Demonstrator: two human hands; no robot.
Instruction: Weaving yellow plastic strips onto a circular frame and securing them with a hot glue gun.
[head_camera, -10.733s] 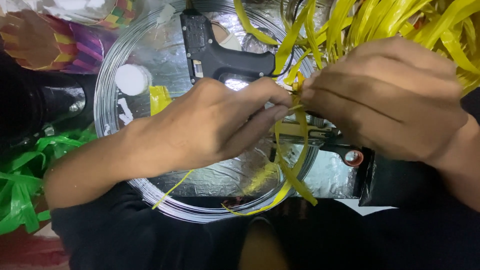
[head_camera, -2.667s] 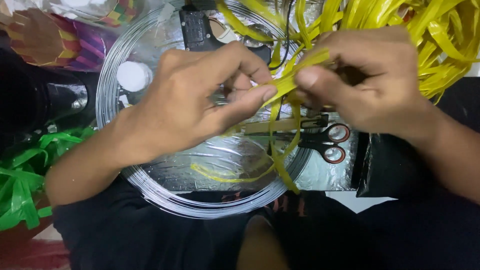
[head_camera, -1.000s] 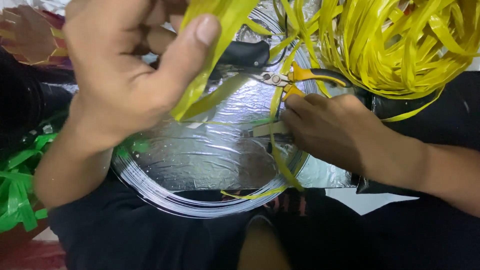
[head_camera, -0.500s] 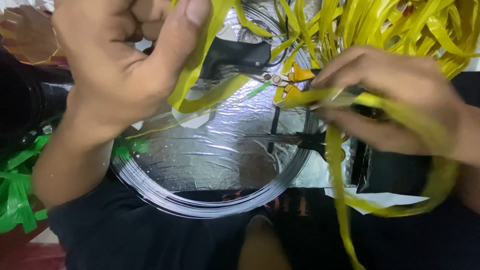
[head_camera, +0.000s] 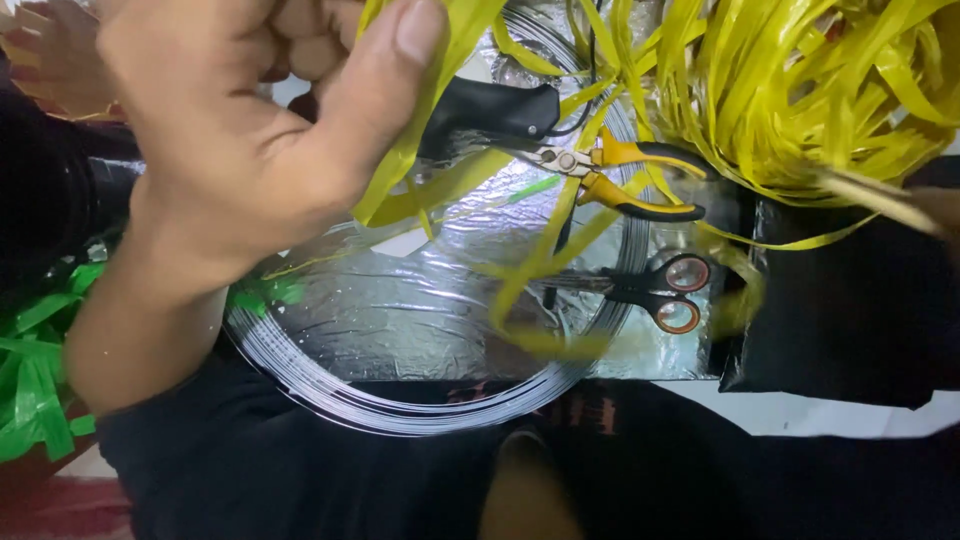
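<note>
Surface: foil-covered worktop (head_camera: 400, 320), ringed by coil of wire (head_camera: 400, 415).
Left hand (head_camera: 250, 130): raised close to lens, thumb clamped on yellow plastic strip (head_camera: 420, 150).
Right hand (head_camera: 935, 205): gone from pliers (head_camera: 620, 175) to far right edge since half a second ago; blurred, grip cannot be told.
Strip bundle (head_camera: 800, 90): upper right.
Scissors (head_camera: 660, 290): lying flat, untouched.
Meaning: strip likely being drawn taut between hands.

Right hand (head_camera: 925, 205) blurred, cut off at frame edge; grip indeterminate. Left hand (head_camera: 250, 130) cropped at top. Yellow strips (head_camera: 540, 335) smeared.
</note>
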